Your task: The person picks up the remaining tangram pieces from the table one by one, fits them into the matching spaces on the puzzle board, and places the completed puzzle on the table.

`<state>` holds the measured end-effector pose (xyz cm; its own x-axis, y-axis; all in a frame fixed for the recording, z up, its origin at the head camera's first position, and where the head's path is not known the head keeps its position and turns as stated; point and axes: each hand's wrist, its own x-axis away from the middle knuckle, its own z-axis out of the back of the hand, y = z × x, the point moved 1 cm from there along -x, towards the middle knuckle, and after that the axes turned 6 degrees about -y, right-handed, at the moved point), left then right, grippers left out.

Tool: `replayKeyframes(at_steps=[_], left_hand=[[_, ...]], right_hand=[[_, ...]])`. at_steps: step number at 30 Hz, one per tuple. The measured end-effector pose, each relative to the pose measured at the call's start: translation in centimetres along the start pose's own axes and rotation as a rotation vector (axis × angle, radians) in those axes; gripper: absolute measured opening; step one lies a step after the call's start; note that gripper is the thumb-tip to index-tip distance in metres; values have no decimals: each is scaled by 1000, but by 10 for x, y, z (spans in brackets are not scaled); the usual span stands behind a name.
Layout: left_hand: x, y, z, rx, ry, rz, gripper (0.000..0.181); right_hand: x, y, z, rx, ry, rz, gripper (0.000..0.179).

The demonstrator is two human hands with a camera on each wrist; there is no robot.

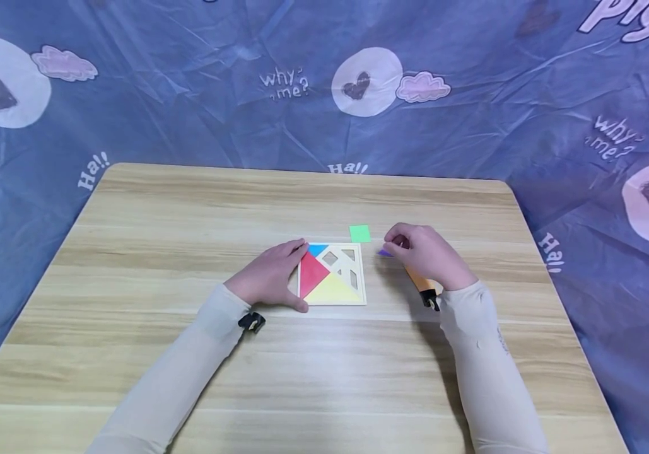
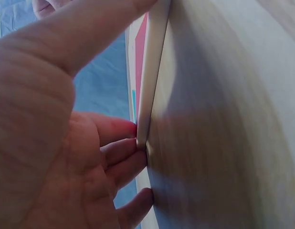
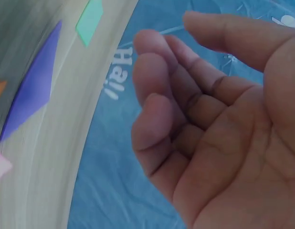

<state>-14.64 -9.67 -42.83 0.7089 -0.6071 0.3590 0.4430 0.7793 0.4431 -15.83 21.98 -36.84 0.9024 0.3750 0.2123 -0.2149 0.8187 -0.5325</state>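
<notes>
A tangram board [image 1: 364, 277] with a pale frame lies on the table. A red triangle [image 1: 313, 275], a yellow triangle [image 1: 334, 291] and a blue piece [image 1: 317, 249] sit in it; its upper right part shows several cutouts. My left hand [image 1: 270, 274] grips the board's left side, thumb at the near corner and fingers along the far one. My right hand [image 1: 429, 253] hovers right of the board over a purple piece [image 3: 35, 86], apart from it. Its fingers bend loosely, the thumb stands off from them, and nothing is between them.
A green square [image 1: 360, 234] lies just beyond the board's far right corner. An orange piece [image 1: 419, 280] lies beneath my right wrist, and a pink piece [image 3: 0, 164] shows at the right wrist view's edge. Behind the wooden table [image 1: 233, 202] hangs blue printed cloth [image 1: 199, 101].
</notes>
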Motion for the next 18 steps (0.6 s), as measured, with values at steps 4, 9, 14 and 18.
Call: replayKeyframes(at_steps=[4,9,14,18], left_hand=[[0,0,0,17,1,4,126],[-1,0,-1,36,7,21,118],[-3,0,-1,19,31,9,115],[-3,0,0,23,40,4,115]], right_hand=[[1,6,3,51,9,-41,19],[5,16,6,157,-49,-146,19],[9,26,8,153,-232,-272,19],[11,29,7,134,-314,-333,22]])
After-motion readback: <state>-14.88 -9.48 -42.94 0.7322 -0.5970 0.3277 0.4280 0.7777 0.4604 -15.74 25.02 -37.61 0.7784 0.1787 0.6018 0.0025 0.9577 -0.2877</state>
